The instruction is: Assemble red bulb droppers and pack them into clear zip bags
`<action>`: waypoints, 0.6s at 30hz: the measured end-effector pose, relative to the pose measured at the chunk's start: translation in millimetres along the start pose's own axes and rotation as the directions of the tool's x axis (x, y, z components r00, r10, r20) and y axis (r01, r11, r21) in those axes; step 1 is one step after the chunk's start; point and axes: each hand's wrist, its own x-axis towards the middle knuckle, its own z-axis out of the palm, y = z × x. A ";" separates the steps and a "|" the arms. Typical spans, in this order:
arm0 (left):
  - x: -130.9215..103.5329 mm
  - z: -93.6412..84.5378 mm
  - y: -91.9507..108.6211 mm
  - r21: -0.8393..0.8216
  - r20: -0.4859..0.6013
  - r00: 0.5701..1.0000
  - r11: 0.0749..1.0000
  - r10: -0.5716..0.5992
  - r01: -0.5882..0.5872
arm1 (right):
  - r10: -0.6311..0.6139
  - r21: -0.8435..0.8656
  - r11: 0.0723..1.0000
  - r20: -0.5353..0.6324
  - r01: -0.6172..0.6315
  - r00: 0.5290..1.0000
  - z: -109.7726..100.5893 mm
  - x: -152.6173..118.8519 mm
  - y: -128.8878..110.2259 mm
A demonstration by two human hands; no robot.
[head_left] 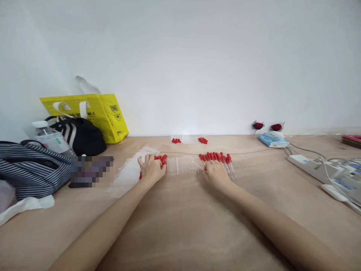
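Near the middle of the wooden table, a row of thin clear tubes lies side by side. To its left, my left hand rests over a pile of red rubber caps, its fingers partly spread and its fingertips partly hidden. At the row's right end my right hand pinches one thin clear tube, which slants up to the left. Just beyond and beside this hand lie several tubes with red caps on their far ends.
Behind stands a small clear bag with red caps. White sheeting, a yellow bag, a bottle and a striped bag are left; tissues and a power strip right.
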 end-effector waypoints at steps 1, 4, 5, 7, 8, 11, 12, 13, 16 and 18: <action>-1.1 -3.8 -0.1 -0.008 0.005 1.000 1.000 -0.007 0.007 | -0.057 0.014 0.998 -0.006 0.057 0.998 -1.1 -8.0 3.2; -9.6 -20.4 -0.6 -0.046 0.025 1.000 0.999 0.001 0.000 | -0.146 0.073 0.987 -0.006 0.146 0.989 -2.1 -28.7 11.9; -14.3 -26.6 -0.5 -0.064 0.028 0.999 0.998 0.019 -0.017 | -0.159 0.095 0.983 -0.005 0.158 0.987 -1.9 -33.6 14.2; -25.8 -37.8 0.2 -0.110 0.016 0.998 0.992 0.068 -0.066 | -0.186 0.138 0.973 -0.011 0.186 0.982 -1.1 -39.9 18.3; -32.1 -42.3 1.0 -0.144 0.004 0.993 0.983 0.115 -0.114 | -0.203 0.159 0.966 -0.018 0.203 0.979 -0.5 -41.4 20.1; -49.7 -49.7 6.0 -0.258 0.002 0.960 0.928 0.279 -0.269 | -0.260 0.227 0.939 -0.028 0.259 0.965 1.5 -41.1 24.6; -54.4 -50.2 8.3 -0.288 0.009 0.948 0.909 0.317 -0.301 | -0.271 0.250 0.930 -0.025 0.268 0.962 2.1 -40.2 25.7; -58.3 -49.9 10.6 -0.312 0.016 0.939 0.894 0.342 -0.321 | -0.275 0.275 0.923 -0.024 0.270 0.961 2.5 -39.2 26.4; -66.0 -45.7 16.3 -0.380 0.040 0.930 0.867 0.365 -0.323 | -0.276 0.347 0.897 -0.048 0.275 0.960 2.8 -36.8 25.6; -68.5 -41.2 18.1 -0.429 0.051 0.927 0.846 0.372 -0.316 | -0.298 0.364 0.879 -0.086 0.308 0.951 3.8 -36.0 22.4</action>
